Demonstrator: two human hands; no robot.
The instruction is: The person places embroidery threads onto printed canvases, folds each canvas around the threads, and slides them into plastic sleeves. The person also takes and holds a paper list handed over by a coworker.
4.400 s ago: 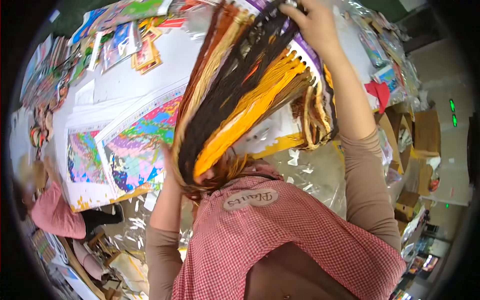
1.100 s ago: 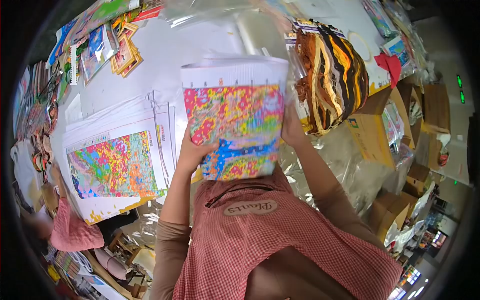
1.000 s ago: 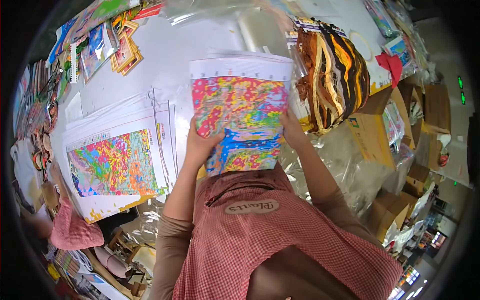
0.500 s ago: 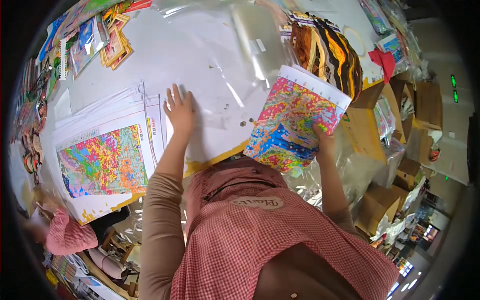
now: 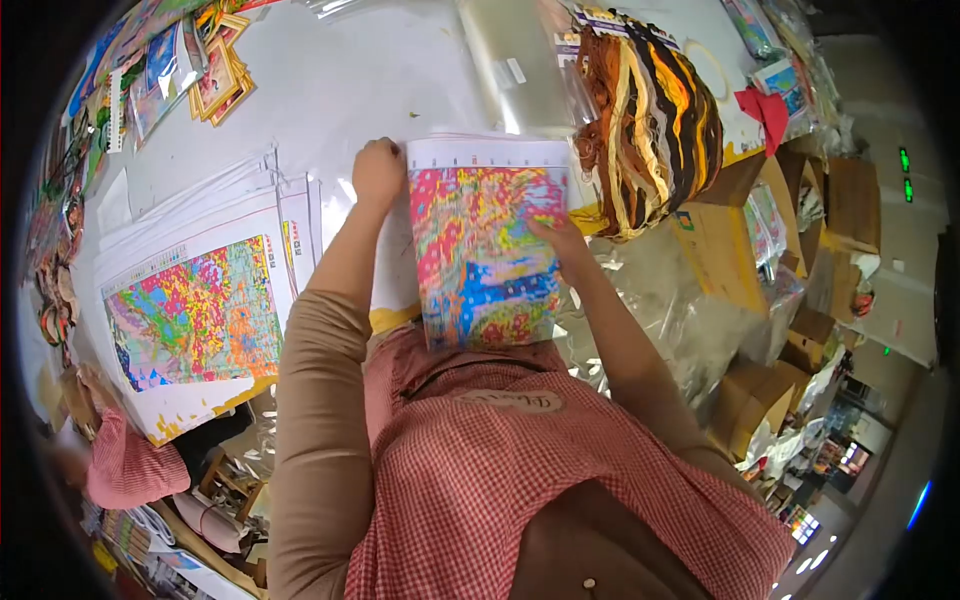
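Observation:
A folded, colourful printed pattern sheet [image 5: 490, 250] with a white top margin stands in front of me at the table edge, a little blurred. My right hand [image 5: 560, 245] holds it by its right edge, thumb on the printed face. At the upper left corner, my left hand [image 5: 380, 175] is closed with curled fingers against the sheet's edge; its fingertips are partly hidden. Left of my forearm lies a stack of similar pattern sheets [image 5: 195, 315], a colour-gridded one on top.
Brown, cream, black and orange thread skeins [image 5: 655, 130] lie at the right, beside clear plastic sleeves [image 5: 500, 70]. Small framed pictures [image 5: 220, 80] sit at the far left. Cardboard boxes [image 5: 725, 250] stand beyond the right edge. Another person's pink sleeve [image 5: 135, 460] shows at lower left.
My right hand has brought the folded pattern sheet leftward and turned it more upright. My left hand, spread flat on the table before, has lifted and closed at the sheet's corner.

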